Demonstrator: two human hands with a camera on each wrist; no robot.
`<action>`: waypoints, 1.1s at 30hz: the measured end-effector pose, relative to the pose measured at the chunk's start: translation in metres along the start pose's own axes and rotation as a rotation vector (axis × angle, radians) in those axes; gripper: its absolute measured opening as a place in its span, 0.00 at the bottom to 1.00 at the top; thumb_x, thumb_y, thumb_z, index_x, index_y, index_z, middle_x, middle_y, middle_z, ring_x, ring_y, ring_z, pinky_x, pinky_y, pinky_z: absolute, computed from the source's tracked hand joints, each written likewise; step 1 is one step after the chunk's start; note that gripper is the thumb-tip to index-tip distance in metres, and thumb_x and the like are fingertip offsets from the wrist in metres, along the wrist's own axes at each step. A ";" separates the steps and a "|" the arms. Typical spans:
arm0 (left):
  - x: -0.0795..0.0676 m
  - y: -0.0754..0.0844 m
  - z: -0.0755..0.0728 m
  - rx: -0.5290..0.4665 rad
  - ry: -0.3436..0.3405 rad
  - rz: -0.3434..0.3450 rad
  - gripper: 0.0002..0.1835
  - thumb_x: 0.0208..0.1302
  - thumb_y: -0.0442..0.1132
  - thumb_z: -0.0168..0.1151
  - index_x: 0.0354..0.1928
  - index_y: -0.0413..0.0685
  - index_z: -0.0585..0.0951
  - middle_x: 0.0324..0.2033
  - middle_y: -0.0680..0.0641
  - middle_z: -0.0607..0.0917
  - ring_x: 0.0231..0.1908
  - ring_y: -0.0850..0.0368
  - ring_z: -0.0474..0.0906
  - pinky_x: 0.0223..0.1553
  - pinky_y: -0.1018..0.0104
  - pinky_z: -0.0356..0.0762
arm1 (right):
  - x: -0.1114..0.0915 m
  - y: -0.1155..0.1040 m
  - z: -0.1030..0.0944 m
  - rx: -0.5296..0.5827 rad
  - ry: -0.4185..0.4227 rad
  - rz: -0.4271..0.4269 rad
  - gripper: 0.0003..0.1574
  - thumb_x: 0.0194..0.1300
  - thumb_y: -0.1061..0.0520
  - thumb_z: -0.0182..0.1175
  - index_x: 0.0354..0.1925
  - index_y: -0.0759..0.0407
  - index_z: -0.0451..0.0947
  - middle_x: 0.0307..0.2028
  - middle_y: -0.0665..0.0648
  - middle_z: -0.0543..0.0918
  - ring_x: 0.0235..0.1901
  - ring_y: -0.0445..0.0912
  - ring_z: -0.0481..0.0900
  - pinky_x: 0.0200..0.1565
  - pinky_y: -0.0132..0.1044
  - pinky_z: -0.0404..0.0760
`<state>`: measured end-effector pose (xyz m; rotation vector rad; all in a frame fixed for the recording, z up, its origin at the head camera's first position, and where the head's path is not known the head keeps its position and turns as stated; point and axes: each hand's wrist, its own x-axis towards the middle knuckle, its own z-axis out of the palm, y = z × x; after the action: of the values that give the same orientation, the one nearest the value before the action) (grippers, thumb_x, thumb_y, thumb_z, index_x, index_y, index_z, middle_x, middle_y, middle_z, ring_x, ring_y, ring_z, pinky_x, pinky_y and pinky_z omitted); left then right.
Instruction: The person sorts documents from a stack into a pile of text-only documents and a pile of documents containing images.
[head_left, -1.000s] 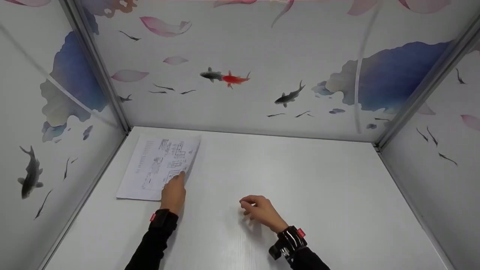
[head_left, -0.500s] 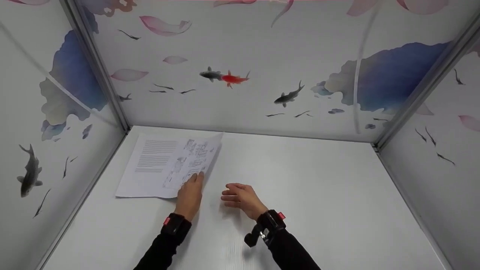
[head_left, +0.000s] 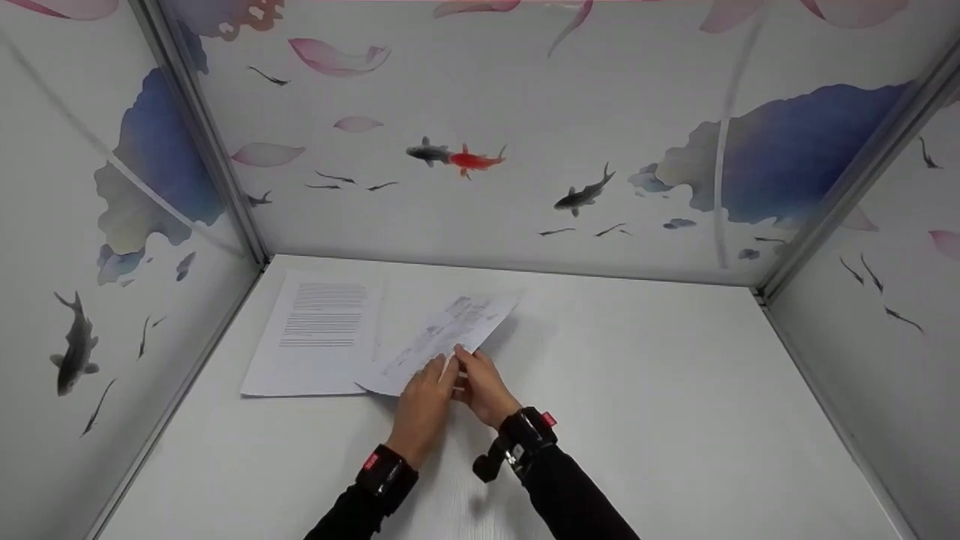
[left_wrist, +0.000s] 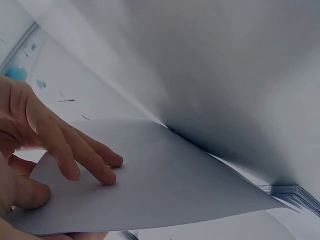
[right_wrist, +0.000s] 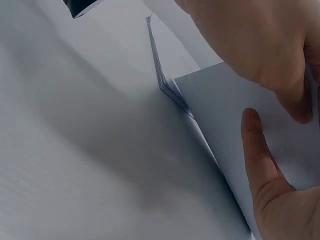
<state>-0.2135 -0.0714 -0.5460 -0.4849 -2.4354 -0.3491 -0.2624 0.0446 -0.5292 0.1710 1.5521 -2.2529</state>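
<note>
A printed sheet of paper [head_left: 457, 326] is lifted off the right side of a paper stack [head_left: 322, 319], its near left corner over the stack's edge. My left hand [head_left: 424, 405] pinches the sheet's near edge, fingertips on its upper face. Close beside it, my right hand [head_left: 486, 386] grips the sheet's right edge between thumb and curled fingers. In the left wrist view, fingers [left_wrist: 85, 150] press on the blank face of the sheet [left_wrist: 165, 175]. In the right wrist view, a finger [right_wrist: 257, 145] lies against the sheet [right_wrist: 215, 100], with the other hand above it.
The stack lies flat at the back left of the white table [head_left: 660, 375], its top page showing printed lines. White panels with painted fish and petals [head_left: 450, 90] enclose the table at the back and sides. Black camera bands [head_left: 525, 431] sit on both wrists.
The left hand has moved right, drawing the printed sheet across and mostly off the stack and uncovering a page of text. The right hand has come left and taken hold of the sheet.
</note>
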 end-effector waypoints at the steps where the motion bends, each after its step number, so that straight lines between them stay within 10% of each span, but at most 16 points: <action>1: 0.000 0.003 0.001 0.003 -0.011 0.010 0.24 0.57 0.24 0.62 0.57 0.41 0.79 0.53 0.37 0.82 0.51 0.43 0.82 0.49 0.51 0.81 | 0.000 -0.001 -0.002 0.008 0.014 -0.002 0.26 0.77 0.48 0.46 0.63 0.63 0.64 0.43 0.55 0.80 0.38 0.43 0.82 0.35 0.32 0.81; 8: 0.001 0.012 0.000 -0.053 -0.132 0.058 0.23 0.63 0.33 0.63 0.61 0.47 0.78 0.61 0.41 0.78 0.64 0.43 0.72 0.61 0.41 0.70 | 0.000 -0.008 -0.020 0.015 0.025 -0.039 0.28 0.78 0.56 0.41 0.72 0.59 0.60 0.57 0.62 0.79 0.43 0.44 0.82 0.35 0.32 0.80; 15: 0.004 0.005 0.002 -0.348 -0.208 0.000 0.33 0.71 0.58 0.51 0.72 0.51 0.66 0.72 0.39 0.64 0.73 0.42 0.56 0.69 0.40 0.56 | -0.005 -0.017 -0.045 0.016 -0.041 -0.083 0.28 0.78 0.56 0.41 0.72 0.57 0.58 0.55 0.59 0.81 0.47 0.45 0.84 0.41 0.36 0.83; 27: 0.009 -0.034 0.018 -1.002 -0.427 -0.607 0.39 0.77 0.61 0.32 0.77 0.41 0.49 0.76 0.38 0.50 0.77 0.42 0.42 0.74 0.44 0.40 | -0.019 -0.040 -0.081 0.149 -0.219 -0.109 0.30 0.78 0.57 0.43 0.74 0.57 0.55 0.55 0.57 0.81 0.53 0.50 0.82 0.50 0.43 0.82; 33: 0.010 -0.040 0.025 -1.351 -0.476 -0.932 0.43 0.71 0.62 0.49 0.76 0.42 0.52 0.69 0.37 0.65 0.60 0.47 0.72 0.59 0.54 0.74 | -0.025 -0.045 -0.100 0.136 -0.268 -0.108 0.29 0.77 0.58 0.43 0.73 0.57 0.55 0.52 0.56 0.83 0.50 0.49 0.83 0.47 0.40 0.81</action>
<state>-0.2505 -0.0960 -0.5641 0.1587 -2.3318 -2.5363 -0.2698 0.1561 -0.5196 -0.1750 1.2976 -2.3519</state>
